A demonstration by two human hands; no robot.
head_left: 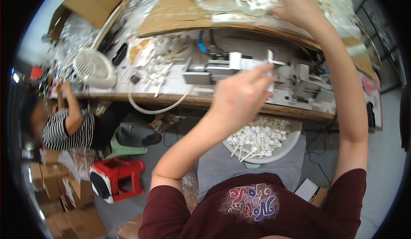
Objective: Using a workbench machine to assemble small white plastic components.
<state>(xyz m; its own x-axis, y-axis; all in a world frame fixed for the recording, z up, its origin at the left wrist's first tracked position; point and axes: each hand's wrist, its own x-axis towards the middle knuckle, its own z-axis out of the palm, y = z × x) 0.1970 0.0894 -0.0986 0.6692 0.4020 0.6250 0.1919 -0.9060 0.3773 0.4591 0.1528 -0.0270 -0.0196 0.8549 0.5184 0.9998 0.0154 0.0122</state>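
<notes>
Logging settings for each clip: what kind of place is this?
Probably a small assembly workshop: a metal machine on a wooden bench, a bowl of small white plastic parts, and cardboard boxes stacked on the floor.

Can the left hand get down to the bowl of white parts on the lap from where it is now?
Probably yes. The left hand is raised just above the bowl of white parts, with nothing between them. It already pinches a small white piece, so its fingers are not free to take another.
</notes>
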